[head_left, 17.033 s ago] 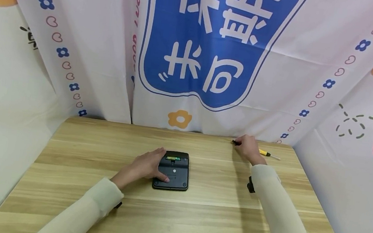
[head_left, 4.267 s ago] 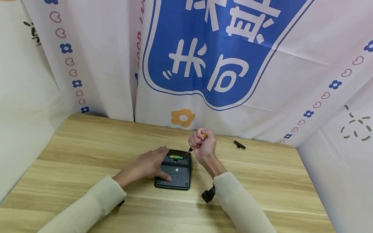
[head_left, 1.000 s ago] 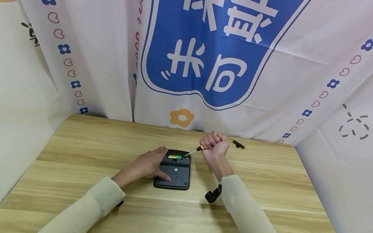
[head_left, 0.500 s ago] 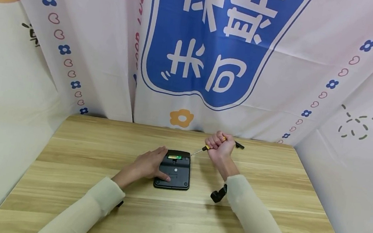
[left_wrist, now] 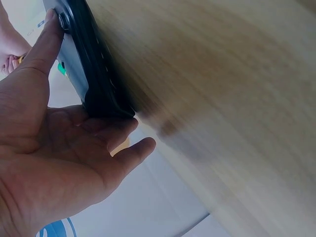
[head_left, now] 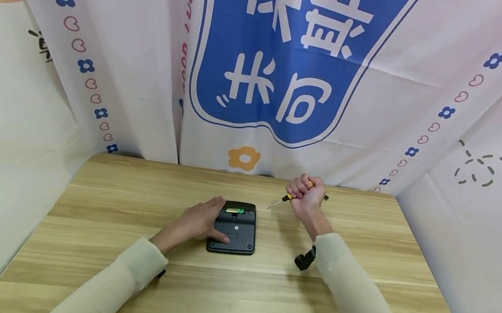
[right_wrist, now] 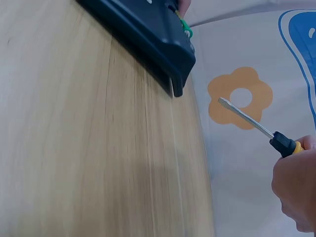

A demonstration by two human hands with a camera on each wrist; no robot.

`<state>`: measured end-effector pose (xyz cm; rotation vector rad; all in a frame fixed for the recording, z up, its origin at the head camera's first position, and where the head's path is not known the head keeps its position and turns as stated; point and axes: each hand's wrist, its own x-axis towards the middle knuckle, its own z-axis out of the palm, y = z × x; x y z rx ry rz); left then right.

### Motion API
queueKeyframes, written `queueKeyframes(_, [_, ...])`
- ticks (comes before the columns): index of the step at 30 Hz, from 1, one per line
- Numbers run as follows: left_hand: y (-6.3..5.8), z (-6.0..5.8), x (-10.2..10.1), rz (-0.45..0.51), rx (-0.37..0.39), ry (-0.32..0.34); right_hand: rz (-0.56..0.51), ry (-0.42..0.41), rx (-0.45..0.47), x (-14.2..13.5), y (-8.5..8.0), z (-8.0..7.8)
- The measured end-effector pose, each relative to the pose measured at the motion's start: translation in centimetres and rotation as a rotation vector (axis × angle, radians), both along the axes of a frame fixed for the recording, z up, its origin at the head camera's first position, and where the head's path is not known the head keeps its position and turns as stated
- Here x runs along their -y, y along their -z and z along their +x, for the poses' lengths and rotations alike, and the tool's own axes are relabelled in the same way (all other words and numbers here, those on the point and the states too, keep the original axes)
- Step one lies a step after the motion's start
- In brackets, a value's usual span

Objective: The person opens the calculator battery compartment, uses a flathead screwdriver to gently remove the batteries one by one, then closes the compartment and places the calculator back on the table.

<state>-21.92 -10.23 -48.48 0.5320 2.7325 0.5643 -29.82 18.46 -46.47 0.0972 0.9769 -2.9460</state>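
Clamped round a yellow-and-black screwdriver (right_wrist: pixel 281 143), my right hand (head_left: pixel 307 197) has drawn the tip off the flat black plastic device (head_left: pixel 241 232) my spread left hand (head_left: pixel 198 220) steadies on the wood-grain table (head_left: pixel 224 299); its green-and-gold battery (head_left: pixel 235 210) remains in, prying apparently paused.

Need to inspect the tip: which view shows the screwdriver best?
Right wrist: the screwdriver is close, its tip unobstructed. Head shows it small in the right hand; left wrist only some yellow handle.

Cloth-walled booth (head_left: pixel 4 136), wider room can't tell. Printed white cloth (head_left: pixel 374 109) far, left and right of wood-grain table (head_left: pixel 224 299).
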Motion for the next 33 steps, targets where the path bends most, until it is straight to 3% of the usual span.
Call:
queueKeyframes(23, [0.0, 0.1, 0.1, -0.007, 0.000, 0.002, 0.355, -0.081, -0.186, -2.6, -0.9, -0.2])
queueKeyframes(33, [0.1, 0.0, 0.1, -0.010, -0.003, 0.002, 0.569, -0.055, -0.242, -3.7, -1.0, -0.4])
